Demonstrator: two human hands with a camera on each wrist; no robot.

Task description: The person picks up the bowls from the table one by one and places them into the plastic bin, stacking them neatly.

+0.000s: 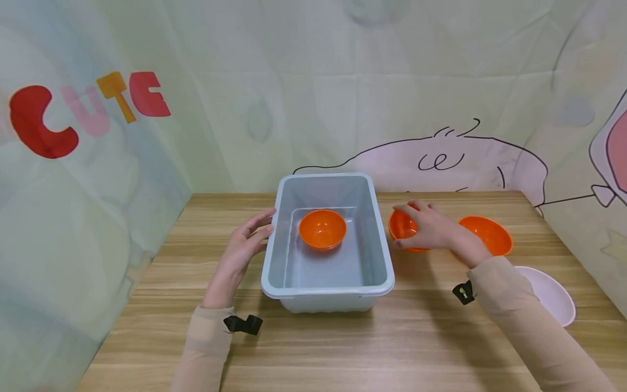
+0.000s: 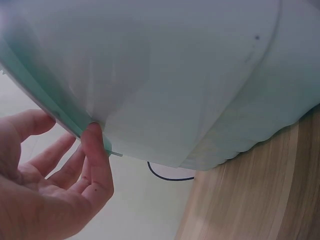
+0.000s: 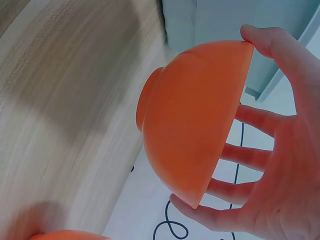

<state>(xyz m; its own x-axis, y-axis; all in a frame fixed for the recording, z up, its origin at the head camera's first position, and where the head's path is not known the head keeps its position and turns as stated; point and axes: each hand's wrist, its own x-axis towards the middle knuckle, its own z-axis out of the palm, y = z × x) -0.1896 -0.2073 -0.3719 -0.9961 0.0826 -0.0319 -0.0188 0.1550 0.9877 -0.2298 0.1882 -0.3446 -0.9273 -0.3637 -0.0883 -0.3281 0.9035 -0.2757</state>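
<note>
A light grey-blue plastic basin [image 1: 327, 300] stands on the table, with one orange bowl [image 1: 322, 230] upright inside it. At the basin's left side, my left hand [image 1: 246, 242] holds the rim; the left wrist view shows its fingertips [image 2: 94, 131] at the lip. To the right of the basin, my right hand [image 1: 431, 226] spans a second orange bowl [image 3: 192, 115], gripping it across the rim with thumb and fingers. The palm faces the bowl's opening, and its base ring points toward the table.
Behind my right wrist lies another orange dish [image 1: 490, 233], partly covered by the arm. A pale pink-white dish [image 1: 551, 296] sits by the right forearm. The wooden table [image 1: 333, 354] meets a printed cloth backdrop [image 1: 274, 109] at the back and sides.
</note>
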